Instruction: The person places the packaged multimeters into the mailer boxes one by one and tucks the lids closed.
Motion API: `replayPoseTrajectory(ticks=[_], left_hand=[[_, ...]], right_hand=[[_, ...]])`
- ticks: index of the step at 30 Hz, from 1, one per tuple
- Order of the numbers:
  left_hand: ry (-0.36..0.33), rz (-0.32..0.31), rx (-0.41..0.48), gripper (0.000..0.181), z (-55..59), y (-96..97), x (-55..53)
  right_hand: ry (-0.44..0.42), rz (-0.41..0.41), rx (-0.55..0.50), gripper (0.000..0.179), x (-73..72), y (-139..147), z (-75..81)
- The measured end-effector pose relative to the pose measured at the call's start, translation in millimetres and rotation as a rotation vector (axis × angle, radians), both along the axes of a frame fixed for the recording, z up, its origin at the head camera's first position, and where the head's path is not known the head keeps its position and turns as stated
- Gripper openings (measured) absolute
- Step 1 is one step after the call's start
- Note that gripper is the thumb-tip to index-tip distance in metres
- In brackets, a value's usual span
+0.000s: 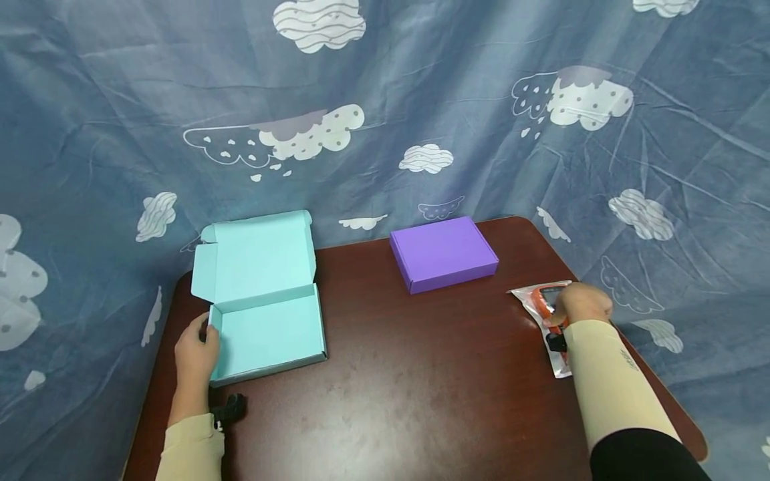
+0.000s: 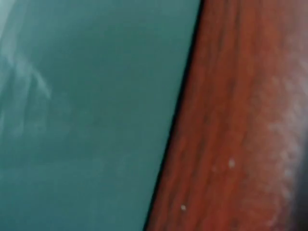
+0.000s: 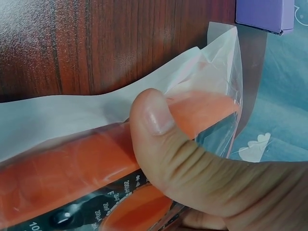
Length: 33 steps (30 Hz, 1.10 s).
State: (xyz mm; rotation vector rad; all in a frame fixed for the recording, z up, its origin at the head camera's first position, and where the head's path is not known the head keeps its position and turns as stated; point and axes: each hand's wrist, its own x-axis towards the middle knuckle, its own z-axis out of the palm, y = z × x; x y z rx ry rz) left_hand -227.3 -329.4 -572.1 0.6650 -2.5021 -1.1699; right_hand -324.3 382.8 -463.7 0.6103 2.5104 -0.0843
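Note:
At the table's left side stands an open turquoise cardboard box (image 1: 273, 334), its lid raised at the back and nothing inside. My left hand (image 1: 195, 354) holds the box's left wall, thumb and fingers at its edge. In the left wrist view the box's side (image 2: 96, 115) fills much of the frame; the fingers are out of view there. At the right edge my right hand (image 1: 583, 304) grips an orange multimeter (image 3: 72, 168) in a clear plastic bag (image 3: 221, 53). The thumb (image 3: 159, 130) lies across the multimeter's front, near its dial; the other fingers are mostly hidden.
A closed purple box (image 1: 444, 254) lies at the back of the brown table (image 1: 409, 374), between the turquoise box and the multimeter. A blue curtain (image 1: 385, 100) with white clouds hangs right behind the table and along its sides.

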Motion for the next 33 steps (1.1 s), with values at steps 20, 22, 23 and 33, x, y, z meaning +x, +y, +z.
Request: replayPoseTrajectory(ticks=[20,22,23,33], left_hand=[[-0.210,-0.237,0.378,0.052,19.3,29.9,4.7],[-0.227,-0.268,0.396,0.052,20.8,37.2,4.8],[-0.233,-0.279,0.407,0.051,21.3,40.9,5.2],[-0.235,-0.352,0.492,0.046,22.0,78.8,10.2]], right_hand=[[0.001,-0.011,-0.013,0.097,-0.4,0.5,0.3],[-0.004,-0.025,-0.011,0.099,0.1,0.6,0.3],[-0.003,-0.027,-0.010,0.100,0.6,0.4,0.7],[0.028,0.027,-0.033,0.093,7.4,-0.6,4.9]])
